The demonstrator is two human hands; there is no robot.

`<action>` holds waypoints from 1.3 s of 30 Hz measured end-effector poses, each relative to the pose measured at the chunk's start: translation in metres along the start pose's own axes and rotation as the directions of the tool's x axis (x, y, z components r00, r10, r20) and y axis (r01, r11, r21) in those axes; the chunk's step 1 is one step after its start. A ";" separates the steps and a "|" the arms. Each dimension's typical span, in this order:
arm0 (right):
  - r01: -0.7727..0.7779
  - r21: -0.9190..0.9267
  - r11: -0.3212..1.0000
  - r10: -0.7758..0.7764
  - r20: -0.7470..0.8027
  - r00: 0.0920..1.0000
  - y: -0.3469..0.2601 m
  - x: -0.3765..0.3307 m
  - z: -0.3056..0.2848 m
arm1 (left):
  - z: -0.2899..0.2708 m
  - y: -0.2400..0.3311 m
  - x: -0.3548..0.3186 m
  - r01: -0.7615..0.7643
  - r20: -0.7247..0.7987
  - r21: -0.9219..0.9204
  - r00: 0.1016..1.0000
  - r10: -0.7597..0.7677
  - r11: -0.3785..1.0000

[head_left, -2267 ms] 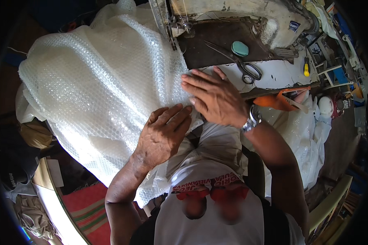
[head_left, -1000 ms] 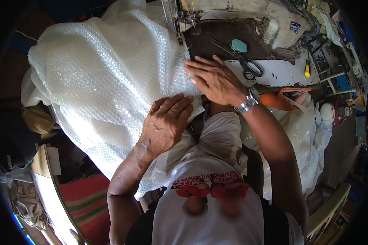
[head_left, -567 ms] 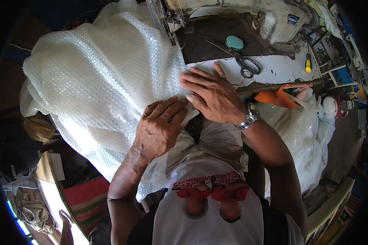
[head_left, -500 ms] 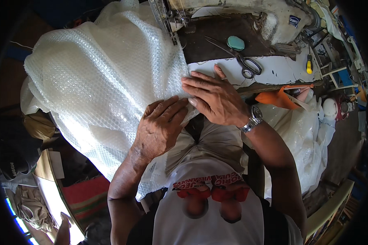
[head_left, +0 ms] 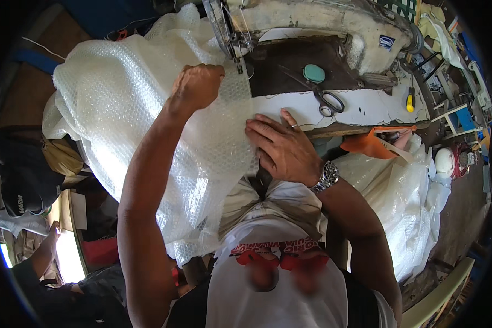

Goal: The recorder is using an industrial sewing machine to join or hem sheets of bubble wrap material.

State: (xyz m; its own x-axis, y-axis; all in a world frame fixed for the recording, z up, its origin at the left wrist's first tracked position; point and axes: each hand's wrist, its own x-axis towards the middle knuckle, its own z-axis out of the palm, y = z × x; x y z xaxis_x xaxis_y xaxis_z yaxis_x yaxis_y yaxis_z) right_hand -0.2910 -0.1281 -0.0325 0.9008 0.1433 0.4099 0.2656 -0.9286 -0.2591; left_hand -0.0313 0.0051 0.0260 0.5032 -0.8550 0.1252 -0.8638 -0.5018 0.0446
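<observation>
Head view: a translucent white sheet of bubble wrap (head_left: 120, 104), its surface dimpled with small round cells, drapes in soft, glossy folds over the left of the scene and down towards the lap. The left hand (head_left: 198, 87) rests over it, curled into a loose fist near the needle end of a worn, cream-painted metal sewing machine (head_left: 295, 17); its fingertips are hidden, so whether they pinch the plastic I cannot tell. The right hand (head_left: 286, 150) lies palm down with fingers spread, their tips at the sheet's right edge. Just beyond, the counter (head_left: 372, 105) shows a chipped white surface beside a dark, scuffed panel. On it lie long-bladed dark metal scissors (head_left: 329, 104) with looped handles, a smooth turquoise rounded disc (head_left: 314, 73) near them, and a yellow-and-black-handled tool (head_left: 410, 100) farther right. Below hangs a slack orange pouch (head_left: 366, 145).
</observation>
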 end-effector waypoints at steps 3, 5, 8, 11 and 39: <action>0.053 0.061 0.997 -0.056 0.042 0.998 0.008 0.001 -0.002 | 0.020 -0.013 0.052 0.197 -0.122 0.041 0.974 -0.191 0.979; 0.134 0.091 0.987 -0.137 0.029 0.990 0.014 0.003 -0.003 | 0.032 -0.038 0.079 0.110 -0.099 0.045 0.990 -0.105 0.993; 0.154 0.133 0.979 -0.166 0.080 0.983 0.019 0.006 -0.006 | 0.069 -0.076 0.110 -0.172 -0.199 -0.306 0.973 0.114 0.936; 0.128 0.200 0.971 -0.157 0.138 0.978 0.021 0.008 -0.009 | 0.096 -0.106 0.120 -0.272 -0.181 -0.737 0.961 0.208 0.619; 0.176 0.220 0.959 -0.236 0.290 0.927 0.047 0.046 -0.017 | 0.062 -0.061 0.086 -0.262 -0.462 0.148 0.835 0.301 0.954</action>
State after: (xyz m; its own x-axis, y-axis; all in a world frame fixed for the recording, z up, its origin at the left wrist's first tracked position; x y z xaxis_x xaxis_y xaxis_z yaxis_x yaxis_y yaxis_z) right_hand -0.2432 -0.1708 -0.0108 0.8722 0.4516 0.1881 0.4888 -0.7904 -0.3692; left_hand 0.0664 -0.0458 -0.0275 0.1488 -0.8043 0.5753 -0.9518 -0.2743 -0.1373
